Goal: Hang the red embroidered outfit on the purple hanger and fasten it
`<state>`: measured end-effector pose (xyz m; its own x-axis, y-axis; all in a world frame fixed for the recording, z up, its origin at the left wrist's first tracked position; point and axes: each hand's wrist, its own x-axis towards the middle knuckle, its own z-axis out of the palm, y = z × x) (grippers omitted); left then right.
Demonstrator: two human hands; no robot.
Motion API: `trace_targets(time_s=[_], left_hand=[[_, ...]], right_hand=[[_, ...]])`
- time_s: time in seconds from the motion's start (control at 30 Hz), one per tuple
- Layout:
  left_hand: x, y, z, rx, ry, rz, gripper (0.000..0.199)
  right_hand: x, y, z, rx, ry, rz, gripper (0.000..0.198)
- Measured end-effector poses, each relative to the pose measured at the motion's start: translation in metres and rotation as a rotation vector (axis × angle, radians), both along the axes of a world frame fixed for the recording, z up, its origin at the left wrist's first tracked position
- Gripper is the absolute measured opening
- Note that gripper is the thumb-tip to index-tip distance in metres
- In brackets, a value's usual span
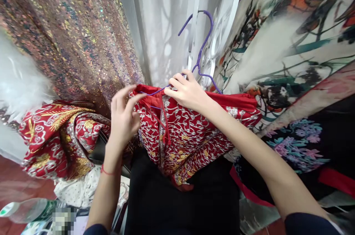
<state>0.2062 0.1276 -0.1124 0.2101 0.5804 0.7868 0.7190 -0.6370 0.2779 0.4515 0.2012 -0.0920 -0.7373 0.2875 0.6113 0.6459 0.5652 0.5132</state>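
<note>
A red embroidered skirt [191, 131] with silver and gold patterns hangs in front of me, its plain red waistband at the top and thin red ties dangling near the left end. A purple hanger [199, 54] rises from behind the waistband, hook upward, one arm sloping into the skirt's left end. My left hand [123, 113] pinches the waistband's left corner between thumb and fingers, around the hanger's tip. My right hand [185, 89] is closed over the hanger's left arm near its neck; its fingertips are partly hidden. The hanger's right end disappears behind the waistband.
A sequined curtain [74, 31] hangs at left, beside white feathers [22, 76]. More red embroidered cloth [61, 135] lies below them. Behind the hanger stands a white metal frame [195, 13]. Patterned fabric [302, 35] and black floral cloth [302, 142] fill the right. A plastic bottle [30, 210] lies lower left.
</note>
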Motion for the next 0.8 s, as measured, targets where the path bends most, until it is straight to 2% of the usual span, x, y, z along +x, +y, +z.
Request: trace_targets(time_s=[0.03, 0.07, 0.17, 0.27, 0.37, 0.43, 0.63, 0.8], left_hand=[[-0.007, 0.013, 0.004, 0.018, 0.077, 0.081, 0.047], [-0.013, 0.025, 0.007, 0.011, 0.175, 0.098, 0.045], [-0.024, 0.053, 0.014, -0.043, 0.335, -0.036, 0.024], [-0.025, 0.069, 0.016, -0.077, 0.193, -0.155, 0.018], [-0.020, 0.081, 0.015, -0.048, -0.067, -0.200, 0.018], [-0.015, 0.084, 0.017, -0.046, -0.163, -0.226, 0.019], [-0.001, 0.075, 0.030, -0.197, -0.027, -0.325, 0.020], [0.008, 0.073, 0.022, -0.244, -0.056, -0.412, 0.031]], right_hand=[[0.000, 0.000, -0.001, 0.014, 0.011, 0.010, 0.031], [0.000, 0.000, -0.001, 0.027, 0.024, 0.021, 0.032], [-0.001, 0.000, 0.001, 0.037, 0.062, 0.052, 0.033], [-0.006, 0.003, 0.009, -0.027, 0.098, 0.067, 0.037], [-0.015, 0.006, 0.020, -0.114, 0.167, 0.046, 0.038], [-0.022, 0.006, 0.025, -0.132, 0.212, 0.033, 0.036], [-0.035, 0.000, 0.018, -0.059, 0.250, 0.061, 0.029], [-0.037, 0.005, 0.009, -0.074, 0.294, 0.060, 0.023]])
